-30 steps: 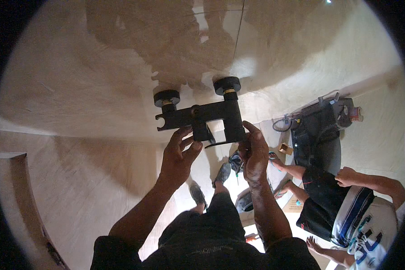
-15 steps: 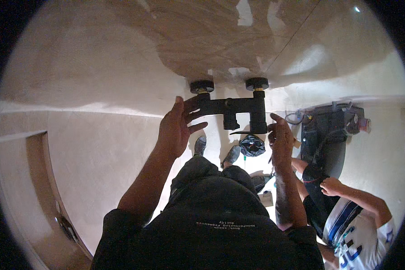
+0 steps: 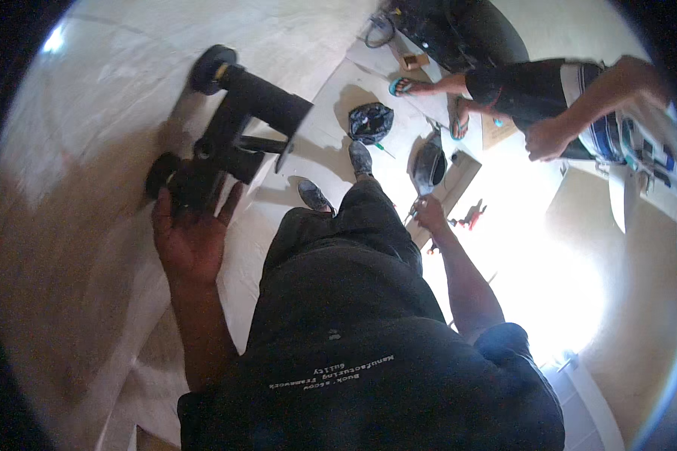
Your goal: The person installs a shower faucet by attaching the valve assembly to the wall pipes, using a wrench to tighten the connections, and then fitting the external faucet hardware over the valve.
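A black wall-mounted mixer tap (image 3: 226, 124), with two round black flanges, stands out from the wall at the upper left. My left hand (image 3: 194, 244) cups its near end, thumb on one side and a finger on the other; the remaining fingers are hidden behind the tap. Down at my right side, my right hand (image 3: 429, 214) is closed, low over the floor things. A small dark part shows at its fingers, too unclear to name. Just beyond that hand lies a dark elongated pouch-like thing (image 3: 429, 161).
On the floor are a black plastic bag (image 3: 370, 122), a green-handled screwdriver (image 3: 384, 150), a red-handled tool (image 3: 472, 218) and a small open carton (image 3: 412, 62). Another person's legs and arm (image 3: 609, 98) are at the right, near a large black tub-like object (image 3: 466, 30). Strong light glares at lower right.
My view has turned right, so the tap now appears at the left. My right hand has left the tap area and dropped to my side. My left hand stays at the tap's end.
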`<act>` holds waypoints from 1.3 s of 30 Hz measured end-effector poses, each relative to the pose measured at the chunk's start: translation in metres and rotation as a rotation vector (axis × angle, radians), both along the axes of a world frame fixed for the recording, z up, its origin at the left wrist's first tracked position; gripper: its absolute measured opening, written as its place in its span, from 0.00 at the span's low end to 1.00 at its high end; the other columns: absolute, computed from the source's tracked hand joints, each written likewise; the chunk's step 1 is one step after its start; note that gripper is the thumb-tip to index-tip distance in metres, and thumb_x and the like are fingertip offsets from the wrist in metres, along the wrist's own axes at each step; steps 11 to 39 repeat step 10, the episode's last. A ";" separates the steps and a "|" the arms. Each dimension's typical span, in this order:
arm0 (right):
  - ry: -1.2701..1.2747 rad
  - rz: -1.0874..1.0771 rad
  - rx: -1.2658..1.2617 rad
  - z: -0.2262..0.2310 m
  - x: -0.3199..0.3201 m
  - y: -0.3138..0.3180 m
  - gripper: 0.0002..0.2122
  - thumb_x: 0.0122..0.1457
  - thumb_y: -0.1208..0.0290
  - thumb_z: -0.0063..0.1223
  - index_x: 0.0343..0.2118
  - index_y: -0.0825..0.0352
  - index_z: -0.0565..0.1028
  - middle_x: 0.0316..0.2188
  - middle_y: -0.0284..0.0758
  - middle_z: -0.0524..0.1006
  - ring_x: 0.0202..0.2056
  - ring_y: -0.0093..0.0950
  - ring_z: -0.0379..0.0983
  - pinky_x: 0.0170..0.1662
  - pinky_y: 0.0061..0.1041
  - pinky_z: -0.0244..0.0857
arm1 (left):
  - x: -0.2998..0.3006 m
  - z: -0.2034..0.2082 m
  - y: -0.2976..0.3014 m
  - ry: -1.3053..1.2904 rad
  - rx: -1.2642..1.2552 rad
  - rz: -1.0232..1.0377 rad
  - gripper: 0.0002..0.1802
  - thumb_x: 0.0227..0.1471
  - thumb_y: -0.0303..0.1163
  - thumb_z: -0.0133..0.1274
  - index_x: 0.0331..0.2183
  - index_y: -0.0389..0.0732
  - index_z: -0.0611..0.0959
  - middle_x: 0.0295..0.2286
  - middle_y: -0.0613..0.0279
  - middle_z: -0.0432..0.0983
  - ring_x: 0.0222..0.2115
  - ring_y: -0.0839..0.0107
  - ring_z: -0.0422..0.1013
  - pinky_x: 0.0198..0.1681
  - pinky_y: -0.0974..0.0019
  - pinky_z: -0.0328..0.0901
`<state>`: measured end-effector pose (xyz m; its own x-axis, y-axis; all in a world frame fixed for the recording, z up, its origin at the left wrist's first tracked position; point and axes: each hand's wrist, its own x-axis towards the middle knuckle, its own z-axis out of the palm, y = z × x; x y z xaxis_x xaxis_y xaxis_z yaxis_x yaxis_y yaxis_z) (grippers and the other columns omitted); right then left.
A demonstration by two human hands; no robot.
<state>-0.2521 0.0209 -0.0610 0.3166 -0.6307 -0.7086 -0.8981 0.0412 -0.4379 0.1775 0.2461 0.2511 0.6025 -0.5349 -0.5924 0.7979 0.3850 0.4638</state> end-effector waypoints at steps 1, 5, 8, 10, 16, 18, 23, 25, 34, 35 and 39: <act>0.039 -0.126 0.160 0.001 -0.013 0.021 0.14 0.59 0.69 0.56 0.44 0.72 0.75 0.26 0.40 0.79 0.21 0.29 0.77 0.19 0.28 0.68 | -0.004 -0.003 0.010 0.002 -0.036 0.013 0.25 0.62 0.44 0.53 0.57 0.44 0.74 0.53 0.54 0.75 0.57 0.53 0.68 0.66 0.36 0.53; 0.237 0.866 0.050 -0.042 -0.135 0.122 0.07 0.57 0.63 0.58 0.33 0.59 0.82 0.28 0.32 0.81 0.33 0.29 0.80 0.31 0.33 0.71 | -0.029 -0.012 0.048 0.048 -0.082 0.003 0.28 0.62 0.46 0.51 0.59 0.45 0.72 0.59 0.58 0.69 0.61 0.53 0.62 0.68 0.36 0.46; 0.544 1.358 0.042 -0.050 -0.126 0.157 0.08 0.55 0.58 0.61 0.36 0.51 0.84 0.34 0.28 0.84 0.42 0.28 0.80 0.42 0.36 0.70 | -0.036 -0.004 0.046 -0.032 -0.024 0.037 0.30 0.63 0.47 0.50 0.62 0.48 0.69 0.63 0.59 0.62 0.67 0.54 0.51 0.69 0.35 0.41; 0.595 1.327 0.008 -0.053 -0.122 0.167 0.13 0.55 0.53 0.62 0.39 0.51 0.85 0.37 0.28 0.84 0.45 0.28 0.79 0.46 0.35 0.70 | -0.041 -0.001 0.049 0.002 -0.025 0.092 0.31 0.64 0.49 0.49 0.64 0.50 0.67 0.64 0.59 0.61 0.67 0.53 0.51 0.69 0.34 0.40; 0.595 1.327 0.008 -0.053 -0.122 0.167 0.13 0.55 0.53 0.62 0.39 0.51 0.85 0.37 0.28 0.84 0.45 0.28 0.79 0.46 0.35 0.70 | -0.041 -0.001 0.049 0.002 -0.025 0.092 0.31 0.64 0.49 0.49 0.64 0.50 0.67 0.64 0.59 0.61 0.67 0.53 0.51 0.69 0.34 0.40; 0.595 1.327 0.008 -0.053 -0.122 0.167 0.13 0.55 0.53 0.62 0.39 0.51 0.85 0.37 0.28 0.84 0.45 0.28 0.79 0.46 0.35 0.70 | -0.041 -0.001 0.049 0.002 -0.025 0.092 0.31 0.64 0.49 0.49 0.64 0.50 0.67 0.64 0.59 0.61 0.67 0.53 0.51 0.69 0.34 0.40; 0.595 1.327 0.008 -0.053 -0.122 0.167 0.13 0.55 0.53 0.62 0.39 0.51 0.85 0.37 0.28 0.84 0.45 0.28 0.79 0.46 0.35 0.70 | -0.041 -0.001 0.049 0.002 -0.025 0.092 0.31 0.64 0.49 0.49 0.64 0.50 0.67 0.64 0.59 0.61 0.67 0.53 0.51 0.69 0.34 0.40; 0.595 1.327 0.008 -0.053 -0.122 0.167 0.13 0.55 0.53 0.62 0.39 0.51 0.85 0.37 0.28 0.84 0.45 0.28 0.79 0.46 0.35 0.70 | -0.041 -0.001 0.049 0.002 -0.025 0.092 0.31 0.64 0.49 0.49 0.64 0.50 0.67 0.64 0.59 0.61 0.67 0.53 0.51 0.69 0.34 0.40; 0.595 1.327 0.008 -0.053 -0.122 0.167 0.13 0.55 0.53 0.62 0.39 0.51 0.85 0.37 0.28 0.84 0.45 0.28 0.79 0.46 0.35 0.70 | -0.041 -0.001 0.049 0.002 -0.025 0.092 0.31 0.64 0.49 0.49 0.64 0.50 0.67 0.64 0.59 0.61 0.67 0.53 0.51 0.69 0.34 0.40; 0.595 1.327 0.008 -0.053 -0.122 0.167 0.13 0.55 0.53 0.62 0.39 0.51 0.85 0.37 0.28 0.84 0.45 0.28 0.79 0.46 0.35 0.70 | -0.041 -0.001 0.049 0.002 -0.025 0.092 0.31 0.64 0.49 0.49 0.64 0.50 0.67 0.64 0.59 0.61 0.67 0.53 0.51 0.69 0.34 0.40; 0.595 1.327 0.008 -0.053 -0.122 0.167 0.13 0.55 0.53 0.62 0.39 0.51 0.85 0.37 0.28 0.84 0.45 0.28 0.79 0.46 0.35 0.70 | -0.041 -0.001 0.049 0.002 -0.025 0.092 0.31 0.64 0.49 0.49 0.64 0.50 0.67 0.64 0.59 0.61 0.67 0.53 0.51 0.69 0.34 0.40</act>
